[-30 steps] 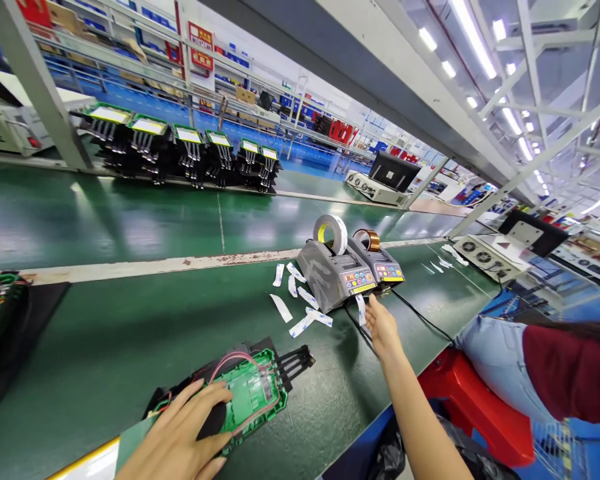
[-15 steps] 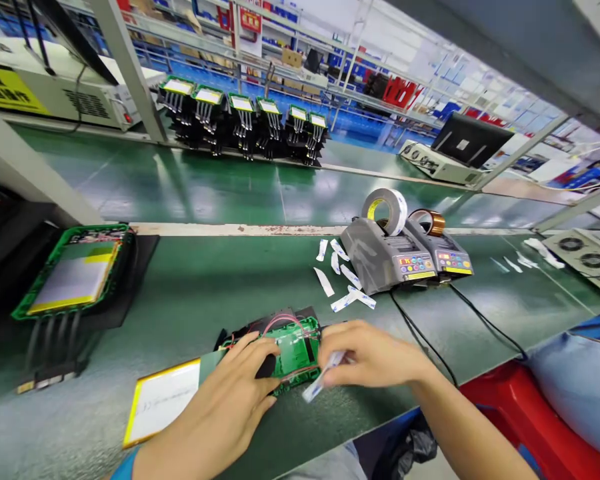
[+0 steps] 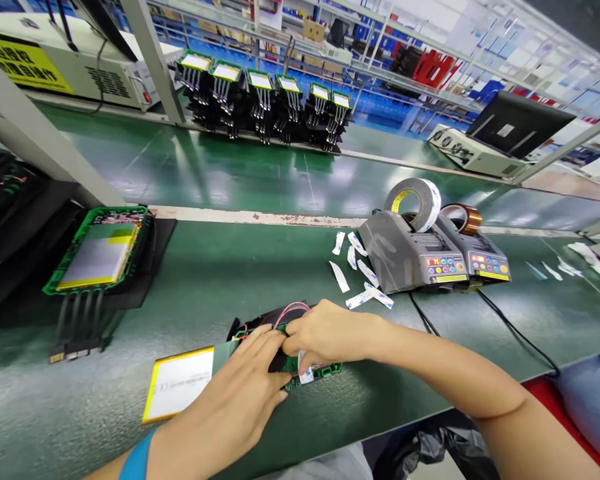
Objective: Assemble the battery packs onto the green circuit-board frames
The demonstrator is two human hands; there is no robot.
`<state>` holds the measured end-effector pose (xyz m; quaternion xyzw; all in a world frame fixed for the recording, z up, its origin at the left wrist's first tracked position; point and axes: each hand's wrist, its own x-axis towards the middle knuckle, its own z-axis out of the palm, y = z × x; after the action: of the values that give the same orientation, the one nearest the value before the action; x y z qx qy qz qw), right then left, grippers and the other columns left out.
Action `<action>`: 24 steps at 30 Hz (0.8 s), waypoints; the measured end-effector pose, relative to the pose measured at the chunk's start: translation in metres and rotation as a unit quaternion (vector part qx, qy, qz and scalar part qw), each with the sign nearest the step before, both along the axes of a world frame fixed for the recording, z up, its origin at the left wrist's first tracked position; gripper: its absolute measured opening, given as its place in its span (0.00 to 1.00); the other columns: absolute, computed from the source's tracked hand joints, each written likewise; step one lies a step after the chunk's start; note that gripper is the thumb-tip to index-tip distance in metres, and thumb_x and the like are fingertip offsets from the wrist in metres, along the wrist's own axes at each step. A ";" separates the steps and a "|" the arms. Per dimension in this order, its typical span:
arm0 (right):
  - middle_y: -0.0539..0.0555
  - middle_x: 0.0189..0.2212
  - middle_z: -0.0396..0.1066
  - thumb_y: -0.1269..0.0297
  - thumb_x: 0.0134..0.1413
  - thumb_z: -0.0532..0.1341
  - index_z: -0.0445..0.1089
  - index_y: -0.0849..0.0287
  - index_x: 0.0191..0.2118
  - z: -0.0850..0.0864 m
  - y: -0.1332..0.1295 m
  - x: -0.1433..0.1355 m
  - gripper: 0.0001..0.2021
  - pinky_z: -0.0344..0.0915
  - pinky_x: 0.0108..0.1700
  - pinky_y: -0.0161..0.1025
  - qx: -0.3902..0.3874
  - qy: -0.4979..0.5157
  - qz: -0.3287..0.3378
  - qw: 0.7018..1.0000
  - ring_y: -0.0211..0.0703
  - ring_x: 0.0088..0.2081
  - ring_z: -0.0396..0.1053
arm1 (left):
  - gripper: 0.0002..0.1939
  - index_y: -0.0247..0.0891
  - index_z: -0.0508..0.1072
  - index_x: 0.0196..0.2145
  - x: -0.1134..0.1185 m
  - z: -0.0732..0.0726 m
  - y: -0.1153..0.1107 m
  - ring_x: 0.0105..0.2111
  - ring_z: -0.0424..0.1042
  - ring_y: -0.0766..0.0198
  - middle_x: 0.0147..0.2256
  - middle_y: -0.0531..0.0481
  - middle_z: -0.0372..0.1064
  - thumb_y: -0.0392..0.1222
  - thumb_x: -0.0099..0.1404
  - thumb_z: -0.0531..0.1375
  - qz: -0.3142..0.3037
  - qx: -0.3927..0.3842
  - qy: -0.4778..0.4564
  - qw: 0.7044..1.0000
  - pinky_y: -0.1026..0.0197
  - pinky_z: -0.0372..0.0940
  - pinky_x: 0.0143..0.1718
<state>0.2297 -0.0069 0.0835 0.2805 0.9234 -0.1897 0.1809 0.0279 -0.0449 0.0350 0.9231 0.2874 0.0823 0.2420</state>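
A green plastic housing point(image 3: 325, 371) with thin red wires lies on the bench, partly hidden under both hands. My left hand point(image 3: 235, 387) holds it at its left side, fingers on top and thumb near the front edge; something dark shows between them. A flat battery pack point(image 3: 183, 383) with a white face and yellow edges sticks out to the left, beside that hand. Over the housing's interior, my right hand point(image 3: 325, 333) has its fingers closed on a strip of white tape point(image 3: 306, 375) with blue print. The strip's lower end shows near the housing's front wall.
Several loose tape strips point(image 3: 367, 273) lie before two tape dispensers point(image 3: 420, 257), whose cables cross the bench. A housing with a battery inside point(image 3: 100, 250) sits on black material at the left. Stacked units point(image 3: 263, 100) stand on the rear shelf.
My right hand has moved left with the tape strip, from beside the housing to above its interior. My left hand keeps its place on the housing. The view has shifted.
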 end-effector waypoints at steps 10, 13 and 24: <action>0.47 0.31 0.72 0.57 0.55 0.63 0.69 0.55 0.36 -0.025 -0.008 0.004 0.08 0.38 0.21 0.38 0.094 0.048 -0.007 0.994 0.39 0.29 0.68 | 0.13 0.46 0.74 0.43 0.001 -0.003 0.000 0.57 0.58 0.53 0.50 0.46 0.62 0.36 0.65 0.53 0.005 0.026 -0.024 0.999 0.43 0.60 0.58; 0.49 0.31 0.72 0.56 0.54 0.64 0.69 0.57 0.36 -0.029 -0.015 0.005 0.11 0.41 0.22 0.38 0.124 0.057 -0.018 0.991 0.43 0.32 0.67 | 0.14 0.46 0.73 0.44 0.001 -0.003 -0.002 0.58 0.56 0.51 0.51 0.46 0.61 0.36 0.66 0.52 0.004 0.030 -0.024 0.999 0.42 0.59 0.58; 0.54 0.42 0.67 0.47 0.57 0.57 0.64 0.57 0.47 -0.042 -0.039 0.022 0.20 0.57 0.33 0.41 0.218 0.136 -0.075 0.964 0.43 0.37 0.61 | 0.12 0.47 0.73 0.40 0.005 0.010 0.003 0.47 0.59 0.53 0.43 0.47 0.58 0.35 0.64 0.53 0.010 -0.041 -0.003 0.999 0.43 0.61 0.48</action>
<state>0.2520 -0.0455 0.0411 0.3534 0.9345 -0.0334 -0.0268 0.0328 -0.0420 0.0449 0.9094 0.2987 0.0756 0.2794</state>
